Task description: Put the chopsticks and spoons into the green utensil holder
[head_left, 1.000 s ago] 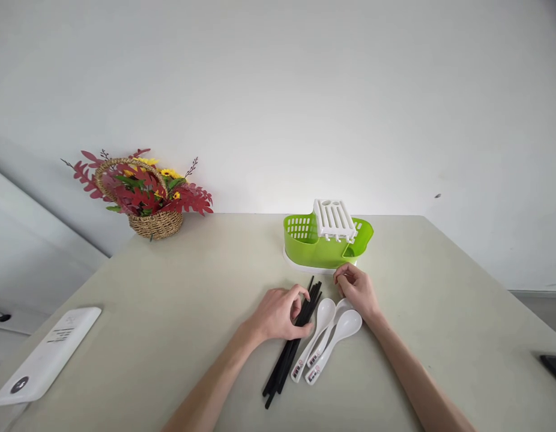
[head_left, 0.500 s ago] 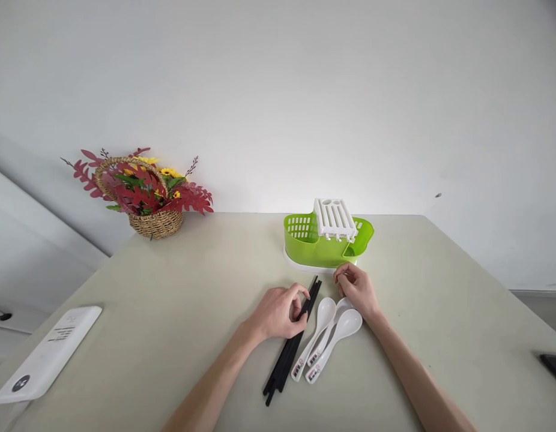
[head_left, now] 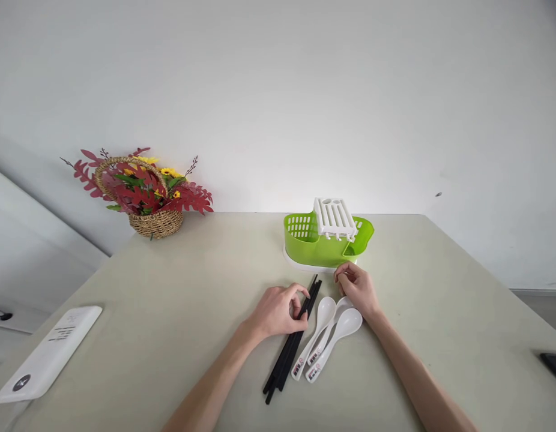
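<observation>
Several black chopsticks (head_left: 292, 354) lie in a slanting bundle on the table. My left hand (head_left: 282, 310) is curled over their upper half, thumb on the near side and forefinger on the far side. Three white spoons (head_left: 328, 341) rest just to the right, bowls away from me and printed handles toward me; one bowl is partly hidden. Beyond the spoon bowls my right hand (head_left: 355, 289) rests with its fingers curled in, and I see nothing in it. Its fingertips are close to the base of a green cutlery holder (head_left: 320, 253) with a white slotted top (head_left: 335, 219).
A wicker basket (head_left: 156, 224) of red leaves and yellow flowers stands at the back left. On the left edge lies a white flat device (head_left: 50, 354). A dark object (head_left: 555, 365) sits at the right edge. The wall (head_left: 278, 108) rises behind the table.
</observation>
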Demonstrator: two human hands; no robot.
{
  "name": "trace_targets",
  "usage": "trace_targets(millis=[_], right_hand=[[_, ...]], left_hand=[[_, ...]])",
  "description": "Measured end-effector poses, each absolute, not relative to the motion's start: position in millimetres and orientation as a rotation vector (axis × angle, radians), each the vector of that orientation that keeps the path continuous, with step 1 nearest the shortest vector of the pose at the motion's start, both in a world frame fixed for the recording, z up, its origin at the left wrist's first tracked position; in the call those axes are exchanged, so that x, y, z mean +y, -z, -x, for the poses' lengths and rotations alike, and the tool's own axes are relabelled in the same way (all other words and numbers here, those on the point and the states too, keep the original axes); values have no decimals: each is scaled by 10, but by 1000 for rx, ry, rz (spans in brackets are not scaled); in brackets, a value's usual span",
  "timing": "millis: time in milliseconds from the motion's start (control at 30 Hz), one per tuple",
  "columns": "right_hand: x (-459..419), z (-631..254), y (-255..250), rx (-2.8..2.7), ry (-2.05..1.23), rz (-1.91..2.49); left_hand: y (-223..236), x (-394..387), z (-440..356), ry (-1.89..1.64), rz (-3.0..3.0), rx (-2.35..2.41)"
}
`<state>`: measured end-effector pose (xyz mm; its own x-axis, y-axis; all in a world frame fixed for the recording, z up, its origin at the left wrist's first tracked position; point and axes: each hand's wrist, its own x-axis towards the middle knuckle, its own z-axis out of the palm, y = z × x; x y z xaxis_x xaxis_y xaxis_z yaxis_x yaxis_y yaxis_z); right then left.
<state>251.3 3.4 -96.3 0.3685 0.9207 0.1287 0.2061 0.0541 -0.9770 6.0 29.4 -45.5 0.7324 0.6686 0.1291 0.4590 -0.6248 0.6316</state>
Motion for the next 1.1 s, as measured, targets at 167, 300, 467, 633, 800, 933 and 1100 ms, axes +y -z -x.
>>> trace_targets(millis=[167, 300, 467, 633, 800, 933, 1100], right_hand=[[34, -2512, 965, -1081, -753, 1430], [33, -2511, 967, -1075, -756, 1424], [31, -2509, 957, -1075, -753, 1417], [30, -2516, 964, -1080, -755, 1416], [38, -2533, 990, -1087, -760, 1415], [46, -2540, 1004, -1089, -759, 1415], [48, -2538, 1007, -1084, -760, 1415]], left_hand=[[462, 295, -62, -484, -2302, 858], [461, 298, -66, -501, -2250, 874], [440, 303, -68, -497, -2174, 870], [425, 321, -59, -494, -2111, 873], [429, 335, -51, -510, -2042, 873], [425, 332, -55, -520, -2023, 883], [429, 332, -55, -534, -2003, 899]])
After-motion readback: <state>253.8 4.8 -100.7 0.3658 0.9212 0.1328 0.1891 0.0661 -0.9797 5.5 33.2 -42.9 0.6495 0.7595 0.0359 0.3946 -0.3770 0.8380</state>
